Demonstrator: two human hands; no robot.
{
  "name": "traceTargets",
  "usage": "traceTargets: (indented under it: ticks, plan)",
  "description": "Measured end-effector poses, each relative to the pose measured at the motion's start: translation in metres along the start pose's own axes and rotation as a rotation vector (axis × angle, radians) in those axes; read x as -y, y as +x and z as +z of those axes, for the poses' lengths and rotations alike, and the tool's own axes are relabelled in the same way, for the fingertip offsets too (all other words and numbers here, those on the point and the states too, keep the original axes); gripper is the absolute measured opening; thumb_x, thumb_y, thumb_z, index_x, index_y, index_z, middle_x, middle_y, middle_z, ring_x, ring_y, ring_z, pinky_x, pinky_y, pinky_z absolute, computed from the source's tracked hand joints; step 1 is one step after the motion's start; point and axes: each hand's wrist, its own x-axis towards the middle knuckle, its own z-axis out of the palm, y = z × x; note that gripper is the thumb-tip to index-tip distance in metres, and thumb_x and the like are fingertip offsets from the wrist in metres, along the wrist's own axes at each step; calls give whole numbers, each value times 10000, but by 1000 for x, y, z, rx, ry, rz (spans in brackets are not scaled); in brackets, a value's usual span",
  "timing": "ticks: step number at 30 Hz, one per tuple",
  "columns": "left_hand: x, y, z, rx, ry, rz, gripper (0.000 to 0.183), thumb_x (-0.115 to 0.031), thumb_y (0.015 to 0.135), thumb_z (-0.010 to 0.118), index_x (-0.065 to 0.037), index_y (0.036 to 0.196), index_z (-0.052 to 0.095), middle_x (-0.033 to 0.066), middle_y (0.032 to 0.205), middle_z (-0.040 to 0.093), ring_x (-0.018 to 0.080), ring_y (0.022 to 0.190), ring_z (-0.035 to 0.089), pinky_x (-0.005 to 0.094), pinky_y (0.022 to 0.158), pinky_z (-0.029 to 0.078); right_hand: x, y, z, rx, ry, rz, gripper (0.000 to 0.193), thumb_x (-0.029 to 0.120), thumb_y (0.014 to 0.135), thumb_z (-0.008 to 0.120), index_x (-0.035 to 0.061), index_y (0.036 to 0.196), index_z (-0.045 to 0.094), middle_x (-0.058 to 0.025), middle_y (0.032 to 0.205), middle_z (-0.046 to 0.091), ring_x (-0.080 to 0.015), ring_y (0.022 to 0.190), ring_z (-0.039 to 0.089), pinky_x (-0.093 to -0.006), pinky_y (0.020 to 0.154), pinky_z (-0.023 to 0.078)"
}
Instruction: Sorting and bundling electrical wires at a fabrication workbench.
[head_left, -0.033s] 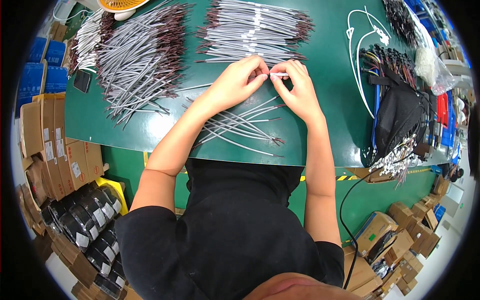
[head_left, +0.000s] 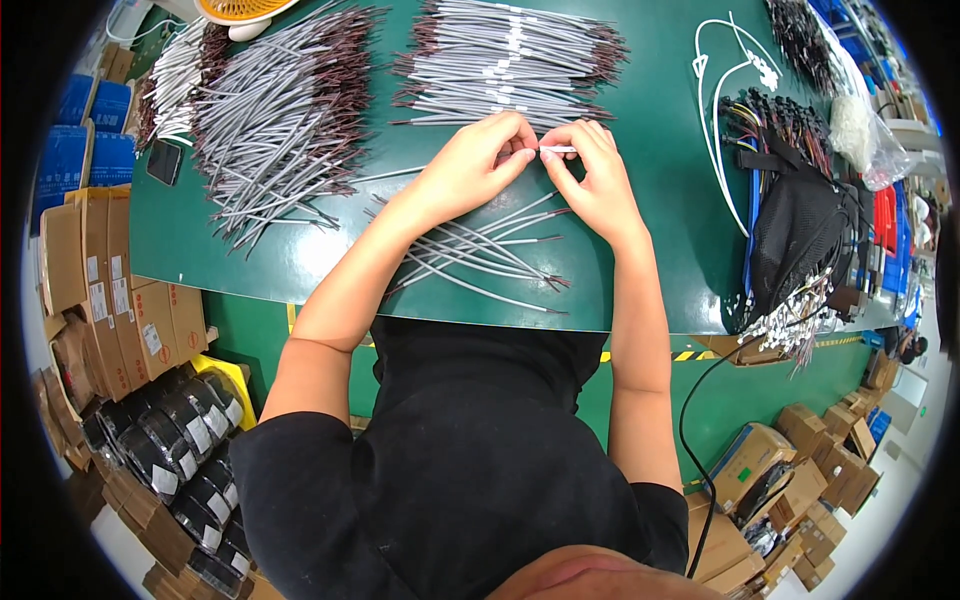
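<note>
– At the green table, what are the hands doing?
– Left hand and right hand are close together, fingertips pinching a small white tag on a thin grey wire between them.
– Where's the rest?
– Loose grey wires lie fanned out under the wrists. Tagged bundles are just beyond the hands, and an untagged pile is off to the left.
– Anything shifted?
– No, same pinch and same spot as the other shot. I'd say the tag is mid-wrap.

The smooth, slightly glossy dark green tabletop carries grey plastic-sheathed cables; left of it stand matt brown cardboard boxes and glossy black wrapped rolls.
</note>
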Motion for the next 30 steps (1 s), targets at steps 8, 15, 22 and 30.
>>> traceTargets:
  ticks: [8,15,22,30]
  plan:
    - [1,0,2,-9,4,27,144,-73,972,718,2,1052,625,76,942,634,146,792,618,308,724,525,0,0,-1,27,-22,13,101,153,947,714,87,1023,701,-37,990,696,-232,977,602,-374,934,421]
    - [-1,0,1,-10,27,46,137,-72,975,715,-3,1053,626,83,945,638,156,797,626,311,721,525,-1,0,-2,5,-51,-50,109,122,941,736,59,1025,707,-40,951,673,-229,926,587,-359,902,431]
    - [2,0,0,-17,43,53,134,-85,976,718,-4,1043,634,80,936,640,158,787,626,312,717,523,1,1,-5,5,-84,-84,122,140,937,750,66,1029,717,-36,971,690,-235,946,589,-361,924,431]
    - [0,0,0,-2,31,57,126,-79,973,712,-6,1044,636,77,922,630,144,772,609,299,703,515,2,0,-5,17,-61,-38,115,155,941,740,99,1038,715,-19,995,717,-243,1018,608,-388,976,412]
